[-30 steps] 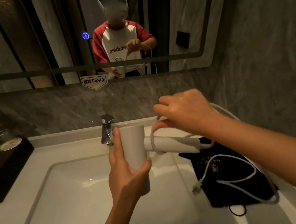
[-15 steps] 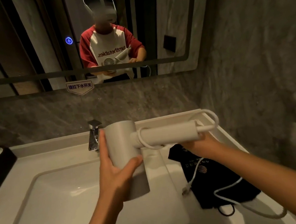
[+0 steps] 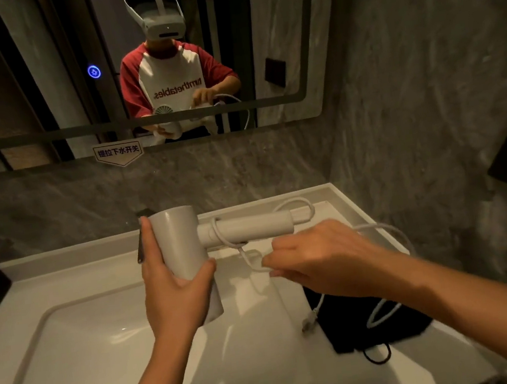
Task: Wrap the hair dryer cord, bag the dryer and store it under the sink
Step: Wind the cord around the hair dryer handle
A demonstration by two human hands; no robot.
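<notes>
Left hand [image 3: 174,286] grips the barrel of the hair dryer [image 3: 185,249], fingers wrapped round it, thumb on the near side. Dryer held in the air above the sink [image 3: 83,352], barrel roughly upright, handle pointing out sideways toward the right wall.

Cord [image 3: 390,238]: one turn lies around the handle close to the barrel; a loop leaves the far tip of the handle and curves back. From there the cord runs to the right hand [image 3: 322,257], which sits just below the handle, fingers pinched narrow on a bend of cord. The rest arcs out to the right of the sink and comes down onto the black bag [image 3: 370,328].

Plug [image 3: 308,321] hangs at the bag's left edge, beside the sink; cannot tell whether it touches the table [image 3: 338,209].

Bag lies flat on the table right of the sink, its drawstring loop trailing off the near edge.

Tap is mostly hidden behind the dryer barrel.
</notes>
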